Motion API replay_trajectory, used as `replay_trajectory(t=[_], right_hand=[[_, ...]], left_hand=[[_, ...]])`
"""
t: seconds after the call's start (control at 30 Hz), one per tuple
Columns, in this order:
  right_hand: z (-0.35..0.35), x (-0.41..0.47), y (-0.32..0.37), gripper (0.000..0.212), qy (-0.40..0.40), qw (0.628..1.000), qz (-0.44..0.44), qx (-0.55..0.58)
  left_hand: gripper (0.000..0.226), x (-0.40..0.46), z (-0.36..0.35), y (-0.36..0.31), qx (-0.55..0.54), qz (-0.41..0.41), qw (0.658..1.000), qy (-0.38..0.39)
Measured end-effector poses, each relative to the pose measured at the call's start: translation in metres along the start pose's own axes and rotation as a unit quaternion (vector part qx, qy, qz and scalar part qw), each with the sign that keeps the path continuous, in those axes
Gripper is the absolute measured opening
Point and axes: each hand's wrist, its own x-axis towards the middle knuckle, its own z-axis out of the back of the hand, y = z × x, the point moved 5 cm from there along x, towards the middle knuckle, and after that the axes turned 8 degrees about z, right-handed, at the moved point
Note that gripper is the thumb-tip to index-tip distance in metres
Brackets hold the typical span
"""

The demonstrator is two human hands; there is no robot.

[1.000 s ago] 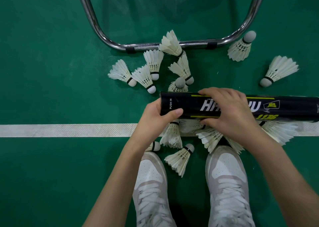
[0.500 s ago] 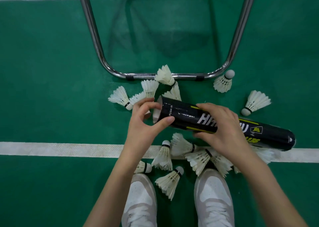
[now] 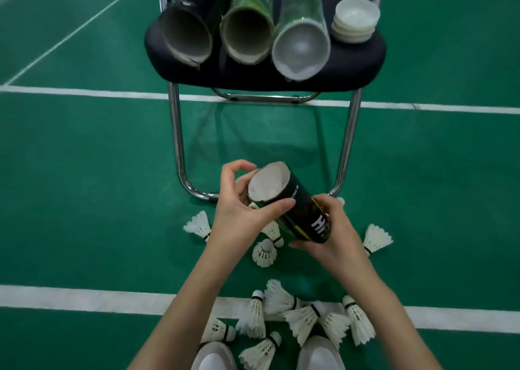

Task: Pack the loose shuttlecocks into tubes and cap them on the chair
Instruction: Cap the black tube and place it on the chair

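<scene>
Both hands hold a black shuttlecock tube (image 3: pixel 298 209), its white end (image 3: pixel 268 185) tilted up toward me. My left hand (image 3: pixel 242 215) curls around that end, thumb under the rim, fingers arched above. My right hand (image 3: pixel 329 234) grips the tube's body lower down. Several loose white shuttlecocks (image 3: pixel 304 316) lie on the green floor near my feet, others (image 3: pixel 264 253) under the tube. On the black chair seat (image 3: pixel 365 60) lie three tubes (image 3: pixel 247 34) with their near ends toward me, beside a stack of white caps (image 3: pixel 355 20).
The chair's chrome legs (image 3: pixel 177 141) stand just beyond my hands. White court lines (image 3: pixel 84 299) cross the green floor. My two white shoes (image 3: pixel 318 352) sit at the bottom edge among the shuttlecocks.
The view has risen, bringing the chair seat into sight. The tube swung from lying sideways to pointing its end up at me, and my left hand shifted onto that end.
</scene>
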Motion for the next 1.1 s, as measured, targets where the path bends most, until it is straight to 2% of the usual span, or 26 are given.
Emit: replay_trajectory(t=[0.2,0.33,0.4,0.47,0.6,0.77,0.9,1.1], right_hand=[[0.019,0.007,0.031,0.079,-0.01,1.0,0.0,0.014],[0.032,0.008,0.048,0.086,-0.004,1.0,0.016,0.016],[0.043,0.012,0.055,0.079,0.016,0.998,0.031,0.045],[0.06,0.017,0.064,0.062,0.026,0.996,0.06,0.059],[0.106,0.045,0.079,0.036,-0.01,0.993,0.115,0.022],[0.154,0.104,0.088,0.02,-0.095,0.984,0.144,-0.036],[0.18,0.162,0.087,0.018,-0.167,0.969,0.144,-0.111],[0.179,0.209,0.077,0.022,-0.146,0.959,0.093,-0.223]], left_hand=[[0.079,-0.003,-0.012,-0.037,0.01,-0.006,0.999,0.039],[0.061,-0.003,-0.022,-0.056,0.051,-0.001,0.997,0.056],[0.057,-0.001,-0.024,-0.069,0.057,-0.012,0.997,0.048],[0.055,0.002,-0.024,-0.085,0.061,-0.028,0.997,0.036],[0.055,0.011,-0.025,-0.112,0.078,-0.053,0.995,0.023],[0.06,0.021,-0.029,-0.141,0.106,-0.071,0.992,0.017],[0.06,0.031,-0.031,-0.158,0.129,-0.07,0.989,0.013],[0.063,0.046,-0.028,-0.167,0.154,-0.06,0.986,0.006]])
